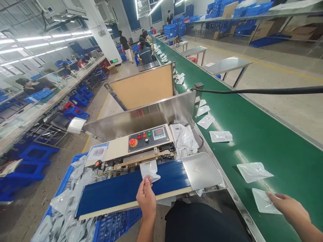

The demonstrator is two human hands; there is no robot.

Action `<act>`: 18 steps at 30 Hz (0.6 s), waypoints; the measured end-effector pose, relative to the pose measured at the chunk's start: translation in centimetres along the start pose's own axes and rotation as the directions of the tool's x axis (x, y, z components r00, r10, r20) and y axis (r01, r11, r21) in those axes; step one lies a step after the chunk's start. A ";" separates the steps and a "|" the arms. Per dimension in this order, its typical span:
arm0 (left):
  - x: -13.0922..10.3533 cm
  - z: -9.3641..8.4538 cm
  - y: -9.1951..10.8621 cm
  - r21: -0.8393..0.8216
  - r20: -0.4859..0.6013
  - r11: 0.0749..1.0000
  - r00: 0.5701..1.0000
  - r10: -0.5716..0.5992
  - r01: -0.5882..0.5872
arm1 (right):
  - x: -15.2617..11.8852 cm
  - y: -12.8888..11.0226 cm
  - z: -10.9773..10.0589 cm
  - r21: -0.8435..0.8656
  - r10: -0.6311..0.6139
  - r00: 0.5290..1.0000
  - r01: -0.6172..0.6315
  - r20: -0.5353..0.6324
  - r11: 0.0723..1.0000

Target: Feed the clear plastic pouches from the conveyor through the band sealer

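My left hand pinches the lower edge of a white plastic pouch. The pouch's upper edge lies at the sealing band of a bag sealing machine, above its blue belt. On the right, my right hand has its fingers closed at the edge of another white pouch lying on the green conveyor belt. The thumb's contact there is partly hidden. Further pouches, such as a clear-fronted pouch, lie in a row up the conveyor.
A blue crate full of pouches stands below the belt's left end. More pouches are piled beside the control panel. A metal plate adjoins the blue belt. A black cable crosses the conveyor. People sit farther along the line.
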State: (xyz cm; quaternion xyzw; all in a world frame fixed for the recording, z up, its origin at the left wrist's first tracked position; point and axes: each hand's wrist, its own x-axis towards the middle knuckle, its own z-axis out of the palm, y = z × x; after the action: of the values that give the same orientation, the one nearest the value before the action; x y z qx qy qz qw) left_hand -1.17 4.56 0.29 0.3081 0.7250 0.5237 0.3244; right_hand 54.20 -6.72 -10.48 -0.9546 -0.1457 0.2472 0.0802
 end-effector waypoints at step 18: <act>-7.7 12.4 7.1 -0.164 0.786 0.909 0.507 0.355 -0.382 | -22.6 -18.7 -4.1 0.587 -0.904 0.342 0.798 -0.255 0.136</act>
State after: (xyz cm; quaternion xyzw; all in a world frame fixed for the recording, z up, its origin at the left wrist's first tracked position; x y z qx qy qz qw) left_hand 14.03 7.36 5.28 0.6614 0.4261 0.3738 0.4911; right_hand 32.92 3.48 7.45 -0.5859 -0.5761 0.2648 0.5047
